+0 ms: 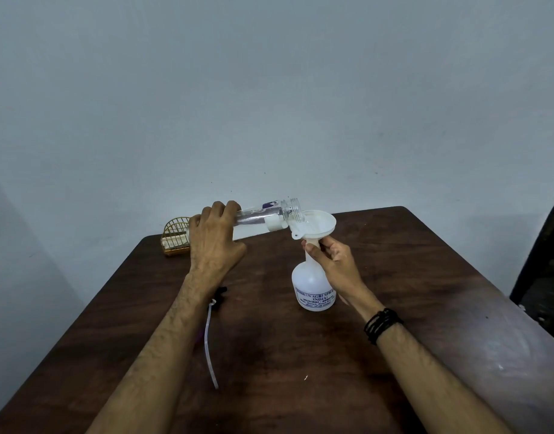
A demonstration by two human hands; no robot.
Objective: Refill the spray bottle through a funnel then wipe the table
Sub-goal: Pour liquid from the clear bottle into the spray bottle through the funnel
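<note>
A white spray bottle (311, 285) with blue print stands upright on the dark wooden table (410, 277), its spray head off. A white funnel (318, 225) sits in its neck. My right hand (335, 261) grips the bottle's neck and the funnel's stem. My left hand (214, 241) holds a clear water bottle (269, 216) tipped almost level, its open mouth over the funnel's rim. The spray head with its long dip tube (210, 336) lies on the table, partly hidden under my left forearm.
A small gold wire holder (175, 236) stands at the table's far left corner, against the pale wall. A dark object (548, 261) stands beyond the table's right edge. The right side of the tabletop shows a pale worn patch (520, 355).
</note>
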